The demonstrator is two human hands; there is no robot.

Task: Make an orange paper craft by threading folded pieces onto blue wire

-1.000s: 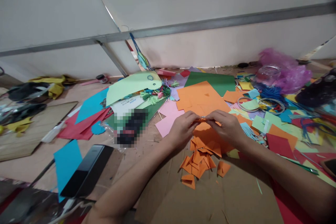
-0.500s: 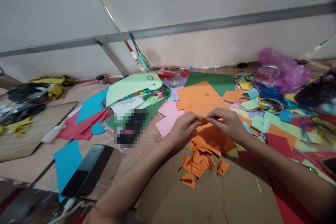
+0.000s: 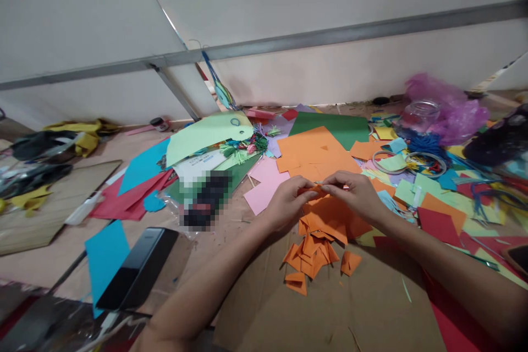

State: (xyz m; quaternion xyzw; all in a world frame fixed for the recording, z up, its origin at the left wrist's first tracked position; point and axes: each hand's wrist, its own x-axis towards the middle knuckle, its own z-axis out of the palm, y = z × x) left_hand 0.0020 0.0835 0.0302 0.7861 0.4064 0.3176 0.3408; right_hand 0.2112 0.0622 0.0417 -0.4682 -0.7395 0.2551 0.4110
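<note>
Both my hands meet at the middle of the table, fingertips pinched together on a small piece of orange paper [image 3: 317, 189]. My left hand [image 3: 292, 198] grips its left end and my right hand [image 3: 350, 191] its right end; the fingers cover most of it. Under and in front of them lies a heap of orange paper pieces [image 3: 312, 253], some folded, on a brown cardboard sheet [image 3: 325, 311]. Just behind the hands is a larger orange sheet [image 3: 315, 151].
Left of my arms are a black phone-like device [image 3: 138, 269], blue paper [image 3: 106, 258] and red paper [image 3: 134, 195]. Coloured paper scraps, hoops [image 3: 427, 165], a glass jar [image 3: 421, 115] and a purple plastic bag [image 3: 464, 115] crowd the right. A white wall panel [image 3: 330, 5] stands behind.
My right hand has shifted very slightly left, closer to my left hand. Both hands keep their pinch on the orange paper, and the heap has not moved.
</note>
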